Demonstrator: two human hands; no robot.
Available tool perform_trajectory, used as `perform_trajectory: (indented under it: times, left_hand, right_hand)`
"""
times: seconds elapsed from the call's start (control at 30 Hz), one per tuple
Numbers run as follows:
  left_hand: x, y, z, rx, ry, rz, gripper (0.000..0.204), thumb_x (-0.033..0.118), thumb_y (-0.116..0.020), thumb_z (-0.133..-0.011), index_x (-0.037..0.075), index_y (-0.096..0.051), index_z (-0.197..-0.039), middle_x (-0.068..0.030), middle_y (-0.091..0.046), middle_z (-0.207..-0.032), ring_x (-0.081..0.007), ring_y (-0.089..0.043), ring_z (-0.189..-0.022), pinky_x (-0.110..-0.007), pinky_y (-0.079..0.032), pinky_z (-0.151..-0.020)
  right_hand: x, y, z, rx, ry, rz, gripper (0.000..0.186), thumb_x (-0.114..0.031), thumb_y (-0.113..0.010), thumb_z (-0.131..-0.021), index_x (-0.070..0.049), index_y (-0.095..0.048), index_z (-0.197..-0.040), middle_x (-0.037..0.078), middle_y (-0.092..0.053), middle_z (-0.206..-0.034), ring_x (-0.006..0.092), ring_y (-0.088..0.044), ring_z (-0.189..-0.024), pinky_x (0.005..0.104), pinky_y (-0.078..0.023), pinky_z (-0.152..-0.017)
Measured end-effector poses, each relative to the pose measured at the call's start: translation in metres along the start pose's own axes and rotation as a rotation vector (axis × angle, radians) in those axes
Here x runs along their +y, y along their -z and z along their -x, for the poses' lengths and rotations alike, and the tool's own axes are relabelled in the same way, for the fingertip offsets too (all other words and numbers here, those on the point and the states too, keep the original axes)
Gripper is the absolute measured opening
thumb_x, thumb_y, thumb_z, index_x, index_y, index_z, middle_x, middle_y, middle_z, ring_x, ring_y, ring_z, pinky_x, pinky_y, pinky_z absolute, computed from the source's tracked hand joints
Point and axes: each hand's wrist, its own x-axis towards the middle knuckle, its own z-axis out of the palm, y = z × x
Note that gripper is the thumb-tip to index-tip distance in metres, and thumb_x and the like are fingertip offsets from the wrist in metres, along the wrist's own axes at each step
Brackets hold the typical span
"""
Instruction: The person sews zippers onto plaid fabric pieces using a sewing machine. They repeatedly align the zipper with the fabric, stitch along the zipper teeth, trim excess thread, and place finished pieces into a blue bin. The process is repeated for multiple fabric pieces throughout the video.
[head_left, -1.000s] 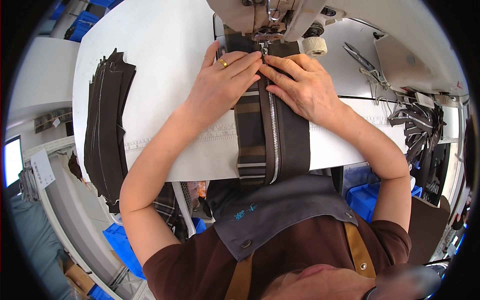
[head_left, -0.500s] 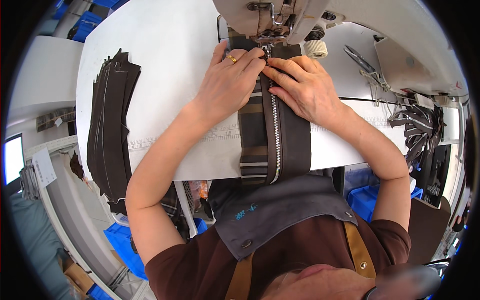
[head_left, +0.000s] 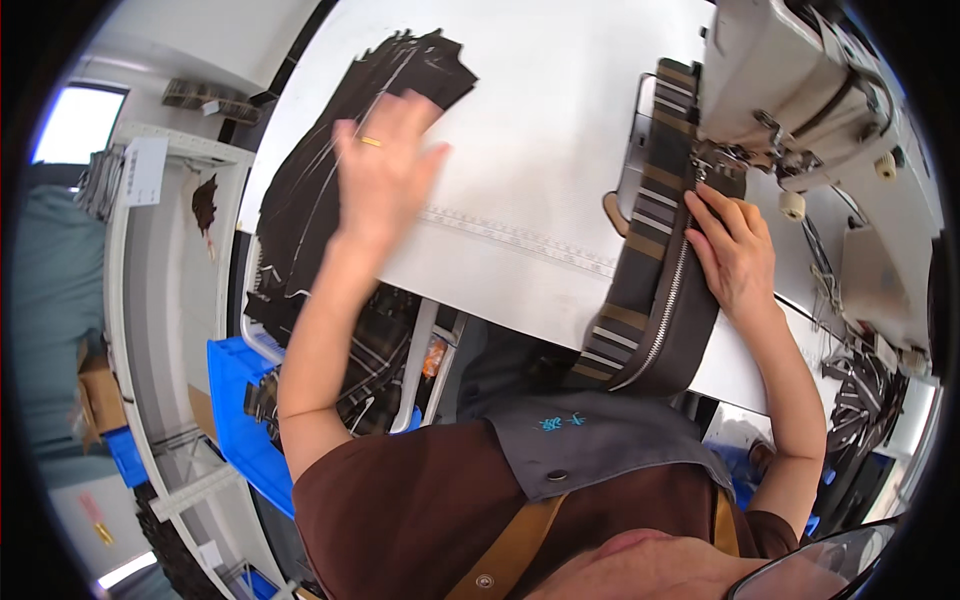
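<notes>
A long fabric strip with a metal zipper (head_left: pixel 668 315) along it lies under the sewing machine (head_left: pixel 790 110) and bends over the table's front edge. Its left part is dark with tan and white stripes. My right hand (head_left: pixel 738 245) holds this strip close below the presser foot, fingertips and thumb along the zipper's right side. Blurred by motion, my left hand (head_left: pixel 385 180) is over a stack of dark brown fabric pieces (head_left: pixel 310 170) at the left of the table, fingers stretched and thumb apart. Whether it touches the stack I cannot tell.
A printed measuring scale (head_left: pixel 520 240) crosses the white table (head_left: pixel 530 120). Below its left side stands a blue bin (head_left: pixel 240 415) near folded plaid cloth (head_left: pixel 375 350). Bundled zipper strips (head_left: pixel 860 390) hang at the right. A white shelf frame (head_left: pixel 115 270) stands further left.
My left hand has let go of the zippered strip and moved left to the brown stack. My right hand stays on the strip. The view has turned left.
</notes>
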Motion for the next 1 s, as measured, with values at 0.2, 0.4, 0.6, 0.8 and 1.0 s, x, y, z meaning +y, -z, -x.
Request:
perform_trajectory:
  times: [0.2, 0.4, 0.6, 0.8, 1.0]
  left_hand:
    - [-0.056, -0.031, 0.028, -0.027, 0.217, 0.182, 0.032, 0.019, -0.062, -0.088, 0.003, -0.054, -0.116, -0.0202, -0.056, -0.125, -0.0336, -0.057, -0.113, -0.041, -0.048, -0.091]
    - [-0.048, -0.033, 0.021, 0.122, 0.001, 0.066, 0.022, 0.014, -0.063, -0.087, 0.001, -0.062, -0.105, -0.0172, -0.064, -0.113, -0.0312, -0.065, -0.094, -0.038, -0.053, -0.077]
    - [-0.061, -0.011, 0.002, 0.036, 0.582, 0.749, 0.015, 0.013, -0.063, -0.085, -0.002, -0.067, -0.087, -0.0153, -0.068, -0.105, -0.0266, -0.068, -0.086, -0.03, -0.051, -0.079]
    - [0.04, 0.014, 0.06, -0.12, 0.064, 0.582, 0.005, 0.002, -0.064, -0.076, 0.005, -0.062, -0.08, -0.0102, -0.066, -0.115, -0.0302, -0.057, -0.116, -0.051, -0.038, -0.1]
    - [0.102, 0.073, 0.07, -0.485, -0.212, 0.533, 0.05, 0.002, -0.064, -0.074, 0.007, -0.058, -0.123, -0.0169, -0.047, -0.136, -0.0336, -0.048, -0.122, -0.042, -0.045, -0.09]
  right_hand:
    - [-0.001, -0.002, -0.001, -0.009, 0.007, 0.024, 0.037, -0.014, -0.069, -0.077, -0.006, -0.064, -0.113, 0.006, -0.059, -0.117, 0.0245, -0.055, -0.097, 0.0348, -0.046, -0.083]
    - [-0.001, -0.002, -0.001, -0.009, 0.0, 0.009, 0.038, -0.014, -0.069, -0.078, -0.006, -0.064, -0.114, 0.006, -0.06, -0.118, 0.0246, -0.055, -0.098, 0.0349, -0.046, -0.084]
    - [-0.001, -0.001, 0.001, 0.007, 0.003, 0.003, 0.038, -0.014, -0.069, -0.078, -0.006, -0.064, -0.114, 0.006, -0.06, -0.117, 0.0242, -0.056, -0.096, 0.0347, -0.046, -0.083]
    - [-0.002, -0.003, -0.001, 0.014, 0.023, -0.003, 0.035, -0.016, -0.069, -0.078, -0.005, -0.065, -0.112, 0.006, -0.061, -0.114, 0.0236, -0.057, -0.094, 0.0348, -0.048, -0.081]
    - [0.003, -0.007, 0.001, 0.077, 0.036, 0.012, 0.032, -0.018, -0.069, -0.079, -0.006, -0.066, -0.108, 0.005, -0.062, -0.112, 0.0215, -0.058, -0.092, 0.0328, -0.05, -0.077]
